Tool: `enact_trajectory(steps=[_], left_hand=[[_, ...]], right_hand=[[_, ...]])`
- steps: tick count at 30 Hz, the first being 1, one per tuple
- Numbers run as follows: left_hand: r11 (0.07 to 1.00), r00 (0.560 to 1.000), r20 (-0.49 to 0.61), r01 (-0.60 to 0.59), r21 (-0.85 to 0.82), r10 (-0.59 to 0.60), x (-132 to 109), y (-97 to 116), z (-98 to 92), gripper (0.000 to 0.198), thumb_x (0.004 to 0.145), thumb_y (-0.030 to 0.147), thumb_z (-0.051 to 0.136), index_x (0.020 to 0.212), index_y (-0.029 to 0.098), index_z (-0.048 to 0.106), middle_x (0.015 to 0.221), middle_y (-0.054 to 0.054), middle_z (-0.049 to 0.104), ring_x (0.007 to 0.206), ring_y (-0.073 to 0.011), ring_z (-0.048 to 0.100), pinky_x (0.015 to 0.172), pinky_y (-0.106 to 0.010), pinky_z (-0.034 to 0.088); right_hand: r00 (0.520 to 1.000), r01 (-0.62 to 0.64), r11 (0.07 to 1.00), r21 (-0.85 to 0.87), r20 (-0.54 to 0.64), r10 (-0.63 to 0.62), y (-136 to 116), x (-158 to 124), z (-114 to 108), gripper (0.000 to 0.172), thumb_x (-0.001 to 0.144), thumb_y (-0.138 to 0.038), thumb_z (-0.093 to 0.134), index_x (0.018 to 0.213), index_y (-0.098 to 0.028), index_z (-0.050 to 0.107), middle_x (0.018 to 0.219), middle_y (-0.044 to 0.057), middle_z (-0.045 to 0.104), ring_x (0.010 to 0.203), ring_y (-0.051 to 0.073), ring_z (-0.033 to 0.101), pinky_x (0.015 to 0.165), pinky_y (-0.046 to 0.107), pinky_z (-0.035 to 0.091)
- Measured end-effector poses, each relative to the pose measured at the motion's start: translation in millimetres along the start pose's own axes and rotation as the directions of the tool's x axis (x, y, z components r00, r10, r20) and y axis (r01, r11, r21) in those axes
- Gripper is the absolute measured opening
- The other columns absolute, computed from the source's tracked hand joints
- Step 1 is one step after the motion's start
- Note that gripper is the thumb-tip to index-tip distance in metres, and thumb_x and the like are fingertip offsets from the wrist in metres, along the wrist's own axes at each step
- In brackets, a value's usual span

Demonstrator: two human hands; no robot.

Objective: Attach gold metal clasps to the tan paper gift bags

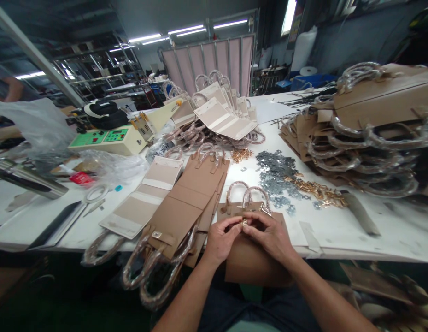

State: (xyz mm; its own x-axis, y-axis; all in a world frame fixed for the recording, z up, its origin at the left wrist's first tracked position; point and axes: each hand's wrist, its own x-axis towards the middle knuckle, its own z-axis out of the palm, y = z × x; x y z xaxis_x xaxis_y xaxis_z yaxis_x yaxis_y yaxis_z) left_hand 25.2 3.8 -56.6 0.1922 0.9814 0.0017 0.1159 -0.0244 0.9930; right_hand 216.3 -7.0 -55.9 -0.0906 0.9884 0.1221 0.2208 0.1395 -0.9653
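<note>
Head view: left hand (219,239) and right hand (272,236) pinched a small gold piece (244,222), apparently a fitting, over a brown bag (258,263).
Steady, even fingertip pressure seemed best for so small a piece. The bag overhung the bench (400,222) edge; stacked bags (186,191) crowded the left, leaving more elbow room rightward.

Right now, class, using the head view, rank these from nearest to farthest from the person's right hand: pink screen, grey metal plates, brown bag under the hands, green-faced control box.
From the right hand:
1. Brown bag: directly beneath it.
2. Grey metal plates: just beyond, on the table.
3. Green-faced control box: far left on the table.
4. Pink screen: behind the table.
</note>
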Motion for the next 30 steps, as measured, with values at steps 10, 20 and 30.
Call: enact_trajectory(steps=[10,20,30], left_hand=[[1.0,1.0,0.006,0.003,-0.009,-0.003,-1.4,2.4,3.6,0.041,0.087,0.031,0.072,0.127,0.023,0.072,0.118,-0.006,0.078,0.109,-0.0239,0.073,0.103,-0.039,0.056],[0.985,0.988,-0.066,-0.132,0.112,0.14,-3.3,4.2,7.4,0.012,0.086,0.03,0.074,0.095,0.023,0.078,0.097,-0.004,0.076,0.093,-0.021,0.07,0.088,-0.032,0.054],[1.0,0.968,-0.248,-0.026,0.01,0.027,1.4,-1.3,15.7,0.054,0.074,0.015,0.073,0.126,0.022,0.062,0.134,-0.012,0.064,0.123,-0.0258,0.063,0.099,-0.037,0.054]], right_hand=[[0.997,-0.05,0.996,0.074,-0.047,0.053,-0.2,2.4,-1.1,0.022,0.09,-0.044,0.073,0.1,-0.025,0.077,0.096,0.002,0.077,0.092,0.023,0.07,0.088,0.036,0.054],[0.995,-0.103,0.978,0.183,0.018,0.102,8.2,1.6,0.9,0.034,0.084,-0.048,0.08,0.106,-0.023,0.076,0.093,0.003,0.076,0.089,0.023,0.07,0.082,0.035,0.056],[0.964,-0.129,0.987,0.099,-0.222,0.148,16.1,-4.4,-26.9,0.046,0.087,-0.059,0.072,0.114,-0.023,0.074,0.101,0.007,0.077,0.094,0.029,0.071,0.087,0.043,0.056]])
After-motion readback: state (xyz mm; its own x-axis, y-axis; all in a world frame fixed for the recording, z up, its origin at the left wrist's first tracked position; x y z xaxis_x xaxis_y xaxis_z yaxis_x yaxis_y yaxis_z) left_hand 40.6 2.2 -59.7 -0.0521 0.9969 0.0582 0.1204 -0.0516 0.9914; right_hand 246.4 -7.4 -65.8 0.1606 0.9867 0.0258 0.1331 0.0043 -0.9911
